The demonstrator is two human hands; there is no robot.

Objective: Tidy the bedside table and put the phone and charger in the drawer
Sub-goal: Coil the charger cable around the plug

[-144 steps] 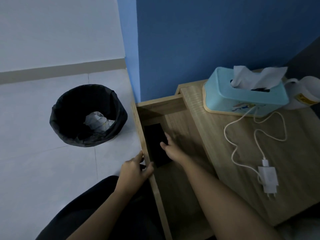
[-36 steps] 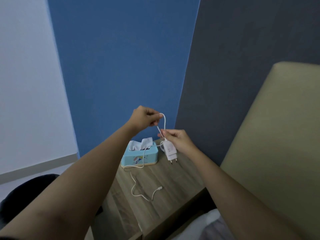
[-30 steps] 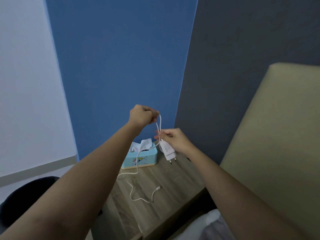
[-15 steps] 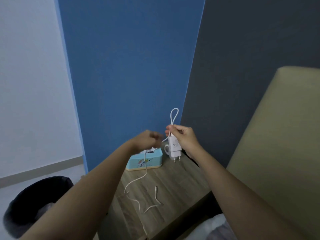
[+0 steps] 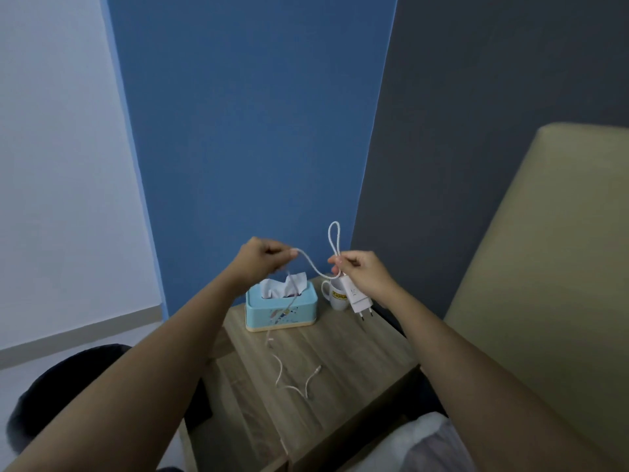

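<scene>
My right hand (image 5: pixel 364 272) holds the white charger plug (image 5: pixel 355 294) above the wooden bedside table (image 5: pixel 340 349), pinching a small loop of its white cable (image 5: pixel 308 262) that sticks up above the fingers. My left hand (image 5: pixel 262 257) pinches the same cable a short way to the left. From there the cable hangs down in front of the tissue box, and its free end (image 5: pixel 315 371) lies curled on the table top. The open drawer (image 5: pixel 235 434) shows at the table's left. The phone is not visible.
A light blue tissue box (image 5: pixel 281 310) and a white mug (image 5: pixel 337 294) stand at the back of the table. A black bin (image 5: pixel 41 400) sits on the floor at lower left. A beige headboard (image 5: pixel 544 267) rises on the right, with white bedding below.
The phone went into the drawer earlier. Since then both hands lifted the charger; in the last half second my left hand rose and drew the cable out to the left.
</scene>
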